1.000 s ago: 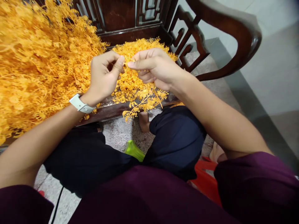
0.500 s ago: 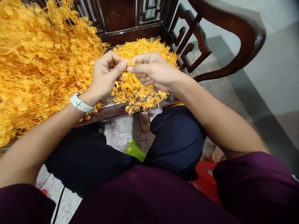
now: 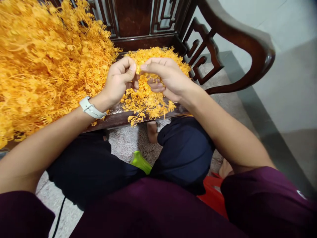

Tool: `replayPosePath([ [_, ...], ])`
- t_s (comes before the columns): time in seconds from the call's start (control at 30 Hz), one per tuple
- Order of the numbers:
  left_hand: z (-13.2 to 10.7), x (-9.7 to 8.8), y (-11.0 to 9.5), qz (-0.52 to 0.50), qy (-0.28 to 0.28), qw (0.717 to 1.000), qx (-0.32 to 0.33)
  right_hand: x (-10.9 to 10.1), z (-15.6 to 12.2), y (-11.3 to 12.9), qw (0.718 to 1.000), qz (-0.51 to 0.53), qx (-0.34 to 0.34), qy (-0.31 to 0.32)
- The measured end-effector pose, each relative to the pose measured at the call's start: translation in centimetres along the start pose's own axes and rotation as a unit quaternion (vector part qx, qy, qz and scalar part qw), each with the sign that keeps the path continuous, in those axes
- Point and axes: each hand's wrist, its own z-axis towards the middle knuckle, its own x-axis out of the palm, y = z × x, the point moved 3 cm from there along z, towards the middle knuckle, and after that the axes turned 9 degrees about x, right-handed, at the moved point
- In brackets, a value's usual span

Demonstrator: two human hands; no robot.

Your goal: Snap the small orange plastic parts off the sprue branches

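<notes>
Fingertips of my left hand (image 3: 118,79) and my right hand (image 3: 170,77) are pinched close together over the bench. Between them is a small yellow plastic flower piece (image 3: 139,65), hard to separate from the same-coloured heap behind it. Each hand appears to grip one side of it. Beneath and behind the hands lies the smaller heap of yellow plastic flowers (image 3: 143,94), with a branched sprig (image 3: 148,114) sticking out over the front edge. My left forearm passes close to a much larger heap of yellow plastic flower sprigs (image 3: 54,69). A pale watch strap (image 3: 91,108) circles my left wrist.
The heaps rest on a dark wooden bench (image 3: 115,119) with a carved back and a curved armrest (image 3: 262,62) at the right. Below are my knees, a bare foot (image 3: 152,132), a bright green object (image 3: 140,162) and a red plastic seat (image 3: 214,195).
My fingertips have drawn slightly apart, and the left thumb is turned more upright. The view has shifted a little, so the bench and heaps sit slightly lower.
</notes>
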Motion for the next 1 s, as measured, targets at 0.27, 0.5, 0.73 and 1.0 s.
replayPosePath([
  [0.27, -0.3, 0.2, 0.1, -0.091, -0.037, 0.995, -0.032, 0.7, -0.3, 0.6, 0.999, 0.008, -0.03, 0.024],
  [0.5, -0.7, 0.7, -0.3, -0.074, 0.001, 0.996, -0.049, 0.2, 0.1, 0.6, 0.998, -0.005, -0.051, 0.021],
  [0.73, -1.0, 1.1, -1.0, -0.022, 0.026, 0.999, 0.024, -0.2, 0.3, 0.2, 0.994, -0.049, -0.092, 0.032],
  [1.0, -1.2, 1.3, -1.5, -0.204, 0.064, 0.975, -0.063, 0.2, -0.2, 0.4, 0.983, -0.003, -0.064, 0.174],
])
